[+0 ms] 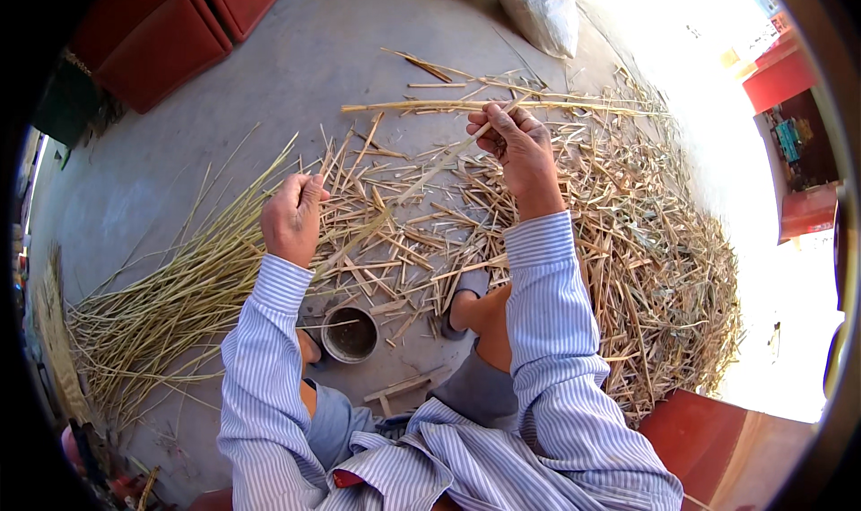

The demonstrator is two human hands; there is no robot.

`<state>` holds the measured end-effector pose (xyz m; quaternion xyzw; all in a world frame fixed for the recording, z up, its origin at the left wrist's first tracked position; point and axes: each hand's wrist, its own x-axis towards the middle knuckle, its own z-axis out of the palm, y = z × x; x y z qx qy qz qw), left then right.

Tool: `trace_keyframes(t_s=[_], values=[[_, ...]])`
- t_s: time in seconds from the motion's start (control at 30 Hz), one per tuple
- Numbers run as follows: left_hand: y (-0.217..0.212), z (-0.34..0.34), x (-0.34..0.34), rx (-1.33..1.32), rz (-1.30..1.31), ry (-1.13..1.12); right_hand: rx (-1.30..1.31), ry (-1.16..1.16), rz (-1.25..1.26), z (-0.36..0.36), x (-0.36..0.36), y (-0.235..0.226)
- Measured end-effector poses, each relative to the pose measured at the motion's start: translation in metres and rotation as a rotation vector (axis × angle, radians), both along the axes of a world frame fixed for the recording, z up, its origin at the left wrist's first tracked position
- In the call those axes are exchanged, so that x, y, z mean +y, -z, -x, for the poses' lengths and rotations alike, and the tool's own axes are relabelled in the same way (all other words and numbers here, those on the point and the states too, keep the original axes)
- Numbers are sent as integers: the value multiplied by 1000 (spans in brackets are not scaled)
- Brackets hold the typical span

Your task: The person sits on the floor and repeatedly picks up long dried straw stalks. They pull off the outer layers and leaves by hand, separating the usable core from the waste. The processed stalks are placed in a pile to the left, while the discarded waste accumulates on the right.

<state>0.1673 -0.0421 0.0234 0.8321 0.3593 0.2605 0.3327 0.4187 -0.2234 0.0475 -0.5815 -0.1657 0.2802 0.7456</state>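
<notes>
My right hand [520,152] is raised at the centre, its fingers pinched round a long pale stalk [430,172]. From that hand the stalk slants down to the left, passing beside my left wrist. My left hand [292,217] is closed, thumb uppermost, above the scattered stems. What it holds, if anything, is hidden by its fingers. Several long yellow stalks [404,106] lie across the floor beyond my right hand. To the left spreads a loose bundle of thin greenish-yellow stems [170,318].
A large heap of short dry husk pieces [646,251] covers the floor at right. By my left foot stands a round metal bowl [375,333]. A small wooden piece [408,388] lies near my knees. Beyond are a white sack [540,13] and red furniture [161,44].
</notes>
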Motion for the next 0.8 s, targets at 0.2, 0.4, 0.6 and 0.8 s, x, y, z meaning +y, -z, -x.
trace_keyframes(t_s=[0.2,0.4,0.6,0.8], values=[[-4,-37,-26,-119,-478,252,64,-33,-35,16,17,2],[0,-48,-55,-139,165,189,44,-35,-18,25,25,1],[-10,-31,-6,-416,346,8,-75,-43,104,21,19,4],[-21,-31,-18,-31,-625,181,-96,-91,104,26,21,4]])
